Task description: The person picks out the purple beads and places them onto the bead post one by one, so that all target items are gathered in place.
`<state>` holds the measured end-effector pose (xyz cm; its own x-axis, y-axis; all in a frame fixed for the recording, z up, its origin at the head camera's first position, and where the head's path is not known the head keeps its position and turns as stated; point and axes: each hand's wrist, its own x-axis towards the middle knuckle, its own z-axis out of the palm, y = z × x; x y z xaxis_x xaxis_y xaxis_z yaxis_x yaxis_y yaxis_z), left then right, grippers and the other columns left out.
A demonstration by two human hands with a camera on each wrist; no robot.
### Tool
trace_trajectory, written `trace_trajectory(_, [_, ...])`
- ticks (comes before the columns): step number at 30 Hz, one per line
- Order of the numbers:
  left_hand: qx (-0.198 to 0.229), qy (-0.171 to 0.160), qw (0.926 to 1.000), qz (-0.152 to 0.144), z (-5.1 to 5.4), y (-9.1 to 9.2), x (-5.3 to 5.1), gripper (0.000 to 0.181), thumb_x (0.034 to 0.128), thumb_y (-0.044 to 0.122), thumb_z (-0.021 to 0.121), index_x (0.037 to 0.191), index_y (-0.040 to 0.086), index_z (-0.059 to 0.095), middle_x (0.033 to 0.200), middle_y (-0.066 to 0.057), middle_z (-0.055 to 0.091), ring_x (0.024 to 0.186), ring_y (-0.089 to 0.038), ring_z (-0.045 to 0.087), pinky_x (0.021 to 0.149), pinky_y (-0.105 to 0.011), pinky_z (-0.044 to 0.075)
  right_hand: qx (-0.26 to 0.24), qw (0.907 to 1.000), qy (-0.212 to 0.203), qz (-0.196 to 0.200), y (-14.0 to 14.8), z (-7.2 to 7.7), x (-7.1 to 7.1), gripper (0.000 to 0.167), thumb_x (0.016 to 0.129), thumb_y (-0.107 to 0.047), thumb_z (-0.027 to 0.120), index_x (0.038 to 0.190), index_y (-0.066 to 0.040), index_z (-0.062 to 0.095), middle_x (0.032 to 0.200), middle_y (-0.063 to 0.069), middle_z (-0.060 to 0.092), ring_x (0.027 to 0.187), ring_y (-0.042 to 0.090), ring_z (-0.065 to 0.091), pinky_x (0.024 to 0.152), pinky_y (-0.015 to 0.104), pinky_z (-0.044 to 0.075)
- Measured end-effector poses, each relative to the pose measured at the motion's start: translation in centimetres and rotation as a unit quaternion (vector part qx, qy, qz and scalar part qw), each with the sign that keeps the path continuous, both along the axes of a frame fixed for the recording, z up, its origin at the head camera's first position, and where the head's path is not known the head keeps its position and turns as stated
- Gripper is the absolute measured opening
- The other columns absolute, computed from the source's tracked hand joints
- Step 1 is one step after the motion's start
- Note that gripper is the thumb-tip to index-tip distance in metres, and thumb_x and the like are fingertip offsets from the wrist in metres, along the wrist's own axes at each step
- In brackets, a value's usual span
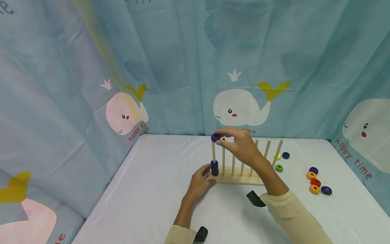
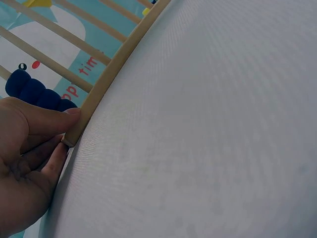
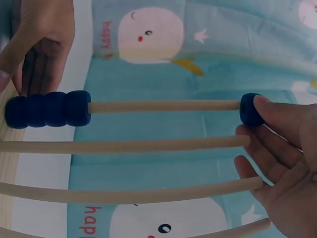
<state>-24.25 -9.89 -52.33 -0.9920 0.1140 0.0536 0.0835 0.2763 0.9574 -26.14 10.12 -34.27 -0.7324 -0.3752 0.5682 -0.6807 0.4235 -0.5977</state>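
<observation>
A wooden peg rack with several upright pegs stands on the table. My right hand pinches a dark blue bead between thumb and fingers at the tip of the leftmost peg. At the bottom of that same peg sits a stack of several dark blue beads. My left hand holds the left end of the rack's base, with the thumb at the front edge, beside the stack. In the left wrist view, the thumb and fingers close on the corner of the base.
Loose beads lie right of the rack: a yellow one, a blue one and a green one. Farther right is a cluster with a red bead, orange beads and blue beads. A whale-print curtain hangs behind the white table.
</observation>
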Motion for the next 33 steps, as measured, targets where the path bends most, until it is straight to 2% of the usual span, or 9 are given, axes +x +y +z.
trace_trajectory(4, [-0.001,0.002,1.0000,-0.001,0.0,0.0,0.0,0.069,0.0882,0.000,0.081,0.152,0.005,0.055,0.155,-0.017,0.057,0.147,-0.035,0.051,0.121,-0.034,0.048,0.002,1.0000,0.000,0.004,-0.2,-0.1,-0.2,0.033,0.094,-0.012,0.081,0.126,-0.007,0.076,0.117,0.005,0.079,0.107,0.023,0.075,0.084,0.038,0.064])
trace_trajectory(7, [-0.002,0.004,1.0000,-0.001,-0.1,-0.1,0.0,0.068,0.0883,0.000,0.081,0.152,0.006,0.055,0.155,-0.016,0.057,0.147,-0.034,0.051,0.121,-0.034,0.048,0.003,1.0000,-0.001,0.005,-0.3,-0.2,-0.3,0.032,0.095,-0.012,0.081,0.126,-0.007,0.076,0.115,0.005,0.079,0.105,0.025,0.074,0.082,0.040,0.065])
trace_trajectory(12, [-0.002,0.006,1.0000,-0.001,-0.1,-0.1,0.0,0.068,0.0881,0.000,0.080,0.152,0.005,0.055,0.155,-0.016,0.057,0.147,-0.034,0.051,0.121,-0.034,0.047,0.006,0.9999,-0.001,0.008,-0.4,-0.2,-0.5,0.031,0.095,-0.012,0.081,0.126,-0.007,0.076,0.118,0.006,0.078,0.105,0.029,0.074,0.079,0.041,0.066])
trace_trajectory(18, [-0.001,0.002,1.0000,-0.002,0.2,-0.1,0.1,0.070,0.0883,0.001,0.080,0.153,0.004,0.054,0.156,-0.017,0.056,0.147,-0.034,0.051,0.122,-0.033,0.047,0.012,0.9999,0.000,0.008,-0.6,-0.3,-0.5,0.031,0.095,-0.013,0.080,0.126,-0.008,0.077,0.120,0.005,0.078,0.107,0.028,0.074,0.086,0.042,0.066])
trace_trajectory(22, [0.001,0.003,1.0000,-0.003,0.1,-0.1,0.1,0.070,0.0884,0.002,0.080,0.153,0.004,0.053,0.155,-0.017,0.056,0.147,-0.034,0.051,0.122,-0.033,0.047,0.014,0.9999,0.004,0.001,-0.4,-0.2,-0.2,0.031,0.095,-0.013,0.080,0.126,-0.009,0.077,0.122,0.006,0.077,0.108,0.030,0.073,0.090,0.046,0.065])
trace_trajectory(26, [0.000,0.009,0.9999,-0.005,-0.1,-0.1,0.0,0.069,0.0888,0.002,0.080,0.152,0.003,0.053,0.154,-0.017,0.057,0.147,-0.034,0.051,0.122,-0.033,0.047,0.014,0.9998,0.014,-0.007,-0.2,-0.1,-0.1,0.032,0.095,-0.014,0.081,0.126,-0.010,0.077,0.123,0.005,0.077,0.110,0.026,0.073,0.093,0.047,0.064])
trace_trajectory(33, [0.003,0.012,0.9999,-0.007,-0.1,-0.1,0.0,0.068,0.0889,0.001,0.080,0.152,0.004,0.054,0.153,-0.017,0.057,0.146,-0.033,0.052,0.122,-0.033,0.047,-0.013,0.9996,0.025,-0.002,0.7,0.3,0.2,0.032,0.094,-0.012,0.082,0.125,-0.011,0.077,0.123,0.003,0.077,0.110,0.024,0.073,0.093,0.050,0.064])
